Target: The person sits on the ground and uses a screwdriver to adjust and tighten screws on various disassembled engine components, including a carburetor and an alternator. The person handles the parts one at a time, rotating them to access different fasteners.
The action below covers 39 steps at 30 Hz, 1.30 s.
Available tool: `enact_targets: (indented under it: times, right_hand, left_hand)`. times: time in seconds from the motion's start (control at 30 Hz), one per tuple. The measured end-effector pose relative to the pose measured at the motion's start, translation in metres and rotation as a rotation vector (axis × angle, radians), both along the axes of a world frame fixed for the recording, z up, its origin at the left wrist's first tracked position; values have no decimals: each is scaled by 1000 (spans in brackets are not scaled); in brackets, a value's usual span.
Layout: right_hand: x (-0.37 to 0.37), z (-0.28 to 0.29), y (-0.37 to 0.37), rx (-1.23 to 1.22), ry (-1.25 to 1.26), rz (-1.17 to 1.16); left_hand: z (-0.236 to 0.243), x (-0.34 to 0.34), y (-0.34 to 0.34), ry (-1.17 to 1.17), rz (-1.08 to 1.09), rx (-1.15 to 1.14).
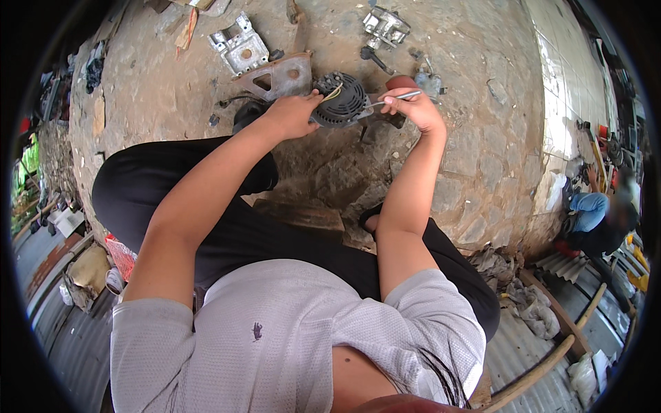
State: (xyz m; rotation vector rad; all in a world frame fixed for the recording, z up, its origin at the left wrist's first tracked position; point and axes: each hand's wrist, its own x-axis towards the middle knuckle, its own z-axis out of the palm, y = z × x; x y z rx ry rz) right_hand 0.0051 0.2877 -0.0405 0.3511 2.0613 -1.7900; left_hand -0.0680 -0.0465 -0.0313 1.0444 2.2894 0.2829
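Rough stone-paved ground (475,158) spreads across most of the view, with a pale wall (559,96) bright along its right side and a co-worker (597,213) sitting well apart, far to the right. On the ground, before the seated person's bent legs, lies a rusty, flat-faced metal bracket (282,77); just beyond it is a boxy silver casting (239,45), and a smaller silver casting (386,27) sits farther right. Between the person's hands is a round black vented unit (345,103), slotted face upward, right of the bracket. It looks dense and stiff, probably heavy for its size, so its solid outer rim seems the safest hold; the slotted cover may be more brittle. The left hand (296,115) lies against the unit's left side, thumb and fingers parted, though whether it truly grips cannot be told. The right hand (413,110) pinches a slim metal tool (406,95), its tip directed at the unit's right edge. Thin yellow wire (334,93) loops over the cover and looks easily snagged.
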Motion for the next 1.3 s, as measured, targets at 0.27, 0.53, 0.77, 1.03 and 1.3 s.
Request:
enact_targets:
  times: [0.27,0.53,0.77,1.03,1.3]
  right_hand:
    - [11,-14,48,412,28,-573]
    - [39,-17,73,181,-41,-813]
    - [-27,60,56,186,206,-778]
    - [-144,247,29,378,587,-472]
    - [-148,279,-67,-30,797,-690]
  left_hand:
    - [3,-1,-1,-23,3,19]
    - [0,0,5,39,-43,-8]
    - [6,-10,18,78,-93,-114]
    - [27,-9,44,72,-59,-196]
    - [19,1,51,141,-95,-334]
